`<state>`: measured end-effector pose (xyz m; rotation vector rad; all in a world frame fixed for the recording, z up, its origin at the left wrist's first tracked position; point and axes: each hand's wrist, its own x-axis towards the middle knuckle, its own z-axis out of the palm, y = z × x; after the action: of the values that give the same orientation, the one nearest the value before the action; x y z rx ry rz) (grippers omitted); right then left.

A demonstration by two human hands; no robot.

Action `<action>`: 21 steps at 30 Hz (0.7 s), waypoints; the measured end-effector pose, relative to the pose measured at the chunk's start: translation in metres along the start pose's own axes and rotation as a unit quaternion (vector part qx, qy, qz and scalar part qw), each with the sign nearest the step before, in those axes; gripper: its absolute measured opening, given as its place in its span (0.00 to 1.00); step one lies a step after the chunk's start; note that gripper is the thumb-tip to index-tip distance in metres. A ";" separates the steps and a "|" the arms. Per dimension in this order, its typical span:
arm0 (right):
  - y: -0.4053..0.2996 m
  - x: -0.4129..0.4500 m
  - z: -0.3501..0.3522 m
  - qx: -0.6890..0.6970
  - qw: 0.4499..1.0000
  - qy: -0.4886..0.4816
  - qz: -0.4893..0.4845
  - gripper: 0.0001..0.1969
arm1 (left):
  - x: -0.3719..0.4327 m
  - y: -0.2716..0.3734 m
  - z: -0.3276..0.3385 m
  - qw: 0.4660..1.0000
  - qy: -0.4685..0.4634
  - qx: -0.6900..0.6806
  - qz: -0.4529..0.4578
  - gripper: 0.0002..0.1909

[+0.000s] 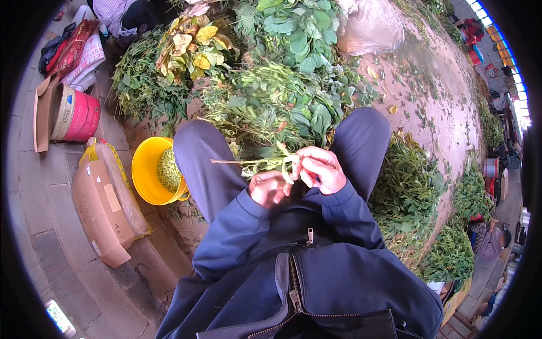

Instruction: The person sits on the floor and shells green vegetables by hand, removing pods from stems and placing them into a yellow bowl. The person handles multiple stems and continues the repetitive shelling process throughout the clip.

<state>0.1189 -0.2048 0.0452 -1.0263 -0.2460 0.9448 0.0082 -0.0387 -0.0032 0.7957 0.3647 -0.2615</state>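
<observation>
A cut soybean stalk (258,161) with green pods and a few limp leaves lies across the space between my knees, its bare stem end pointing left. My right hand (320,169) pinches its podded end between thumb and fingers. Just below, my left hand (267,188) has curled fingers close against the hanging pods; whether they grip is hidden. Past my knees spreads a heap of podded soybean plants (271,93). Left of my left knee stands a yellow bucket (148,169), tilted in view, with shelled green beans (168,170) inside.
A cardboard box (101,207) and a pink-and-white tub (80,114) stand at left on the paving. More bean plants (406,182) lie by my right knee. A translucent plastic bag (370,27) sits far ahead. Another person (123,17) is at upper left.
</observation>
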 end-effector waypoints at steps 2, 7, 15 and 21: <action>-0.006 -0.001 0.003 -0.043 0.999 -0.009 0.001 0.11 | -0.004 0.000 0.003 0.999 0.009 -0.015 0.052 0.16; -0.016 -0.003 0.012 -0.164 0.986 -0.027 0.016 0.10 | -0.003 0.003 0.006 0.987 0.056 -0.098 0.115 0.14; -0.011 -0.004 0.011 -0.245 0.967 -0.060 0.019 0.09 | -0.003 0.010 -0.002 0.993 0.058 -0.054 0.086 0.14; -0.009 -0.003 0.010 -0.246 0.966 -0.071 0.015 0.08 | -0.002 0.013 0.002 0.994 0.035 -0.061 0.082 0.08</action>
<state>0.1160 -0.2026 0.0584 -1.4195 -0.6093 1.0097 0.0113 -0.0308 0.0075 0.7116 0.3749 -0.0580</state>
